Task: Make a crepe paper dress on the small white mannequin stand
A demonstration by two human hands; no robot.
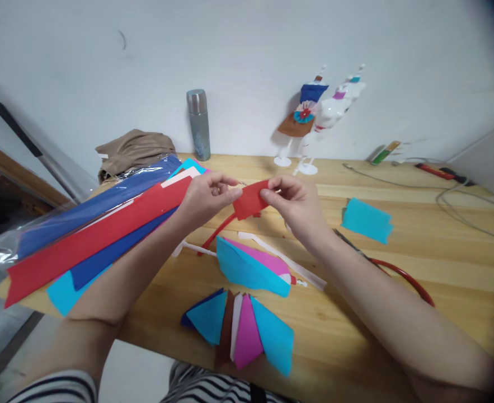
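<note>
Above the middle of the table, both hands stretch a small red crepe-like piece [250,200] between them. The thumb and fingers of my left hand [213,193] pinch its left edge. At its upper right corner, my right hand [292,201] grips it the same way. Below lies a small figure wrapped in a cyan piece [247,268] and a magenta piece [267,258], with a red band at its neck. A thin red strip [219,230] and a pale strip [280,257] lie beside it. Scissors [401,271] with red handles are partly hidden behind my right forearm.
Nearer me are several coloured folded pieces [249,338]. Long coloured sheets [99,235] pile up at left, by a brown cloth [137,151]. A flask [199,126] and dressed mini mannequins [309,112] stand by the wall. A cyan piece [366,219] and a cable [452,210] are right.
</note>
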